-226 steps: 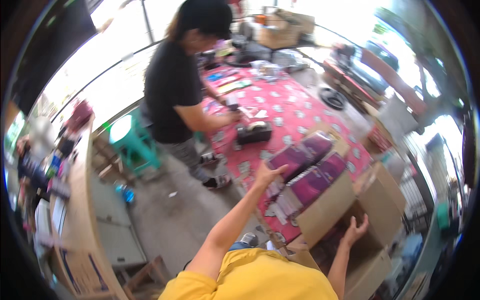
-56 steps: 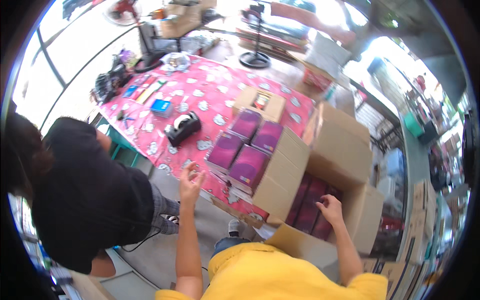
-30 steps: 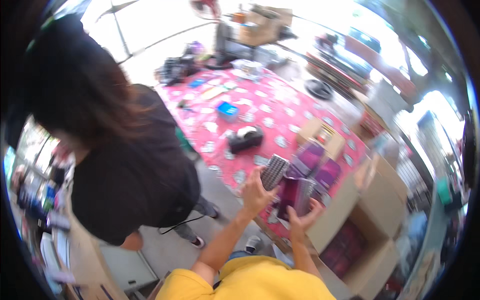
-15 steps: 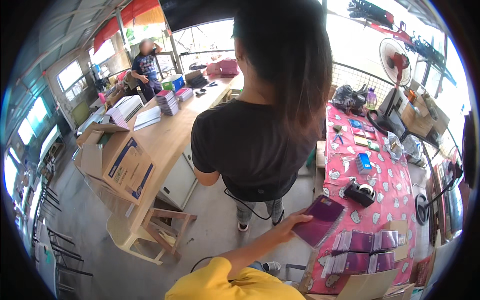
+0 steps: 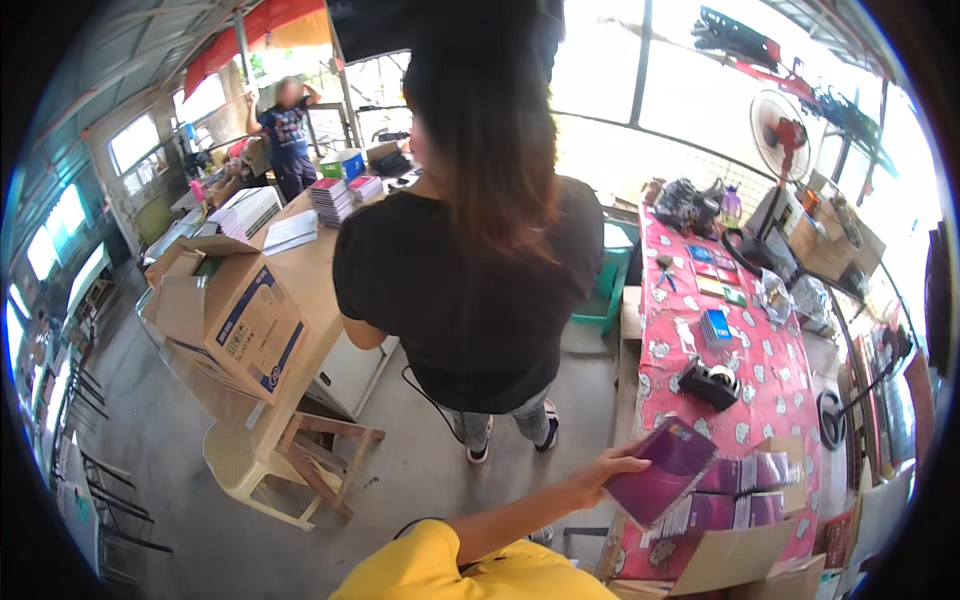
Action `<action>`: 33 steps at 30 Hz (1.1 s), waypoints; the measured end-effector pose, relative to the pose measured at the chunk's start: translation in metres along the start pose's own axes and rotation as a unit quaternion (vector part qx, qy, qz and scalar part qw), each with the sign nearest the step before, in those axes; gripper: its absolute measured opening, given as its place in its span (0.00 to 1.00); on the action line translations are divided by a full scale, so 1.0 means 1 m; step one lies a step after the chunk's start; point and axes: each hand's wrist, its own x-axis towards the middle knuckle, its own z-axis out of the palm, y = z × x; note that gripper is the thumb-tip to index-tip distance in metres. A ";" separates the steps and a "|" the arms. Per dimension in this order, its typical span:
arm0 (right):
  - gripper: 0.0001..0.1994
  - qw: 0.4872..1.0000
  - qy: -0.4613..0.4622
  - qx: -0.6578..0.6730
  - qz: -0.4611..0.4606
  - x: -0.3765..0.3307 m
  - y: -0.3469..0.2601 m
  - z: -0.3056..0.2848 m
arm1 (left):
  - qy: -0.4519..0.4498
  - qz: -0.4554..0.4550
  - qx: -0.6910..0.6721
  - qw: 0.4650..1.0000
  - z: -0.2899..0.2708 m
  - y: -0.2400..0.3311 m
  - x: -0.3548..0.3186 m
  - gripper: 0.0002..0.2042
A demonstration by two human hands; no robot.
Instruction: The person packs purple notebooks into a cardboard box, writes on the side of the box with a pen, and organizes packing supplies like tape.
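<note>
My left hand (image 5: 605,475) comes across from the yellow sleeve at the lower edge. Its thumb and fingers grip the left edge of a purple spiral notebook (image 5: 662,470), which is tilted with its cover up and its wire binding on the right. The notebook is held above the near end of a pink-covered table, partly in front of several purple notebooks (image 5: 765,508) in clear wrapping. These lie in two rows there. My right hand does not show.
Close ahead stands a person in a black shirt (image 5: 465,290). The pink table (image 5: 660,350) on the right bears a black tape dispenser (image 5: 710,382) and small blue notebooks (image 5: 716,328). A cardboard box (image 5: 245,330) sits on the wooden table, left. Another person (image 5: 288,135) stands far left.
My left hand and the notebook have moved right and slightly down, over the wrapped notebooks. The person in black appears further left in view. The far person's arm is now raised.
</note>
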 end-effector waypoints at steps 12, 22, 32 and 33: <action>0.28 0.961 0.048 0.226 0.154 -0.026 0.021 -0.057 | -0.444 0.146 0.525 0.711 0.149 -0.145 0.039 0.54; 0.41 0.957 0.142 0.069 0.243 0.012 0.104 -0.123 | -0.109 0.047 0.428 0.896 0.091 -0.101 0.082 0.29; 0.62 0.701 -0.102 -0.705 -0.032 0.001 0.258 -0.072 | 0.034 -0.004 0.404 0.914 0.012 -0.067 0.107 0.21; 0.62 0.697 -0.102 -0.709 -0.045 0.004 0.256 -0.068 | 0.062 -0.012 0.409 0.910 0.004 -0.062 0.107 0.21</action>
